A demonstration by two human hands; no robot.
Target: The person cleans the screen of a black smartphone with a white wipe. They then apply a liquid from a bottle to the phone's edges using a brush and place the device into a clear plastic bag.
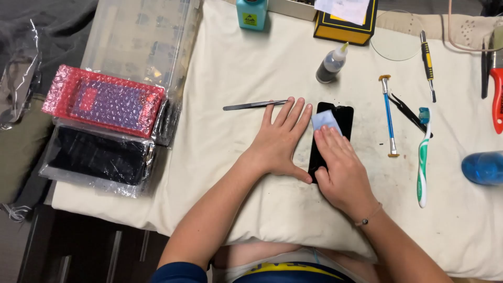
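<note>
Two bubble-wrapped parcels at far left: a red one [102, 100] stacked over a clear bag holding a flat black panel [99, 156], both hanging partly off the cream cloth [230, 63] covering the counter. Further right, slim tweezers [255, 105], tips just beside the left hand [280, 141]. Left hand spread wide and flat on the cloth, holding nothing, thumb braced against the left edge of the black phone [343, 116]. Phone lying flat at mid-cloth, directly under the right hand [340, 170]. Right hand pressing a small pale wipe [326, 120] onto the glass with flat fingers. Risk from here, as a judgement: too much downward push on soft padding, flexing or cracking the glass; grit trapped under the wipe, scratching it; a slipping phone, since only one thumb steadies it. Containers: teal dispenser bottle [251, 13] at the top, contents hidden; small squeeze bottle [331, 65] with dark liquid inside; yellow-and-black box [346, 23] with white paper on top. Rightwards, a blue-handled tool [388, 115], a toothbrush [422, 157], a blue rounded object [483, 167] at the edge.
</note>
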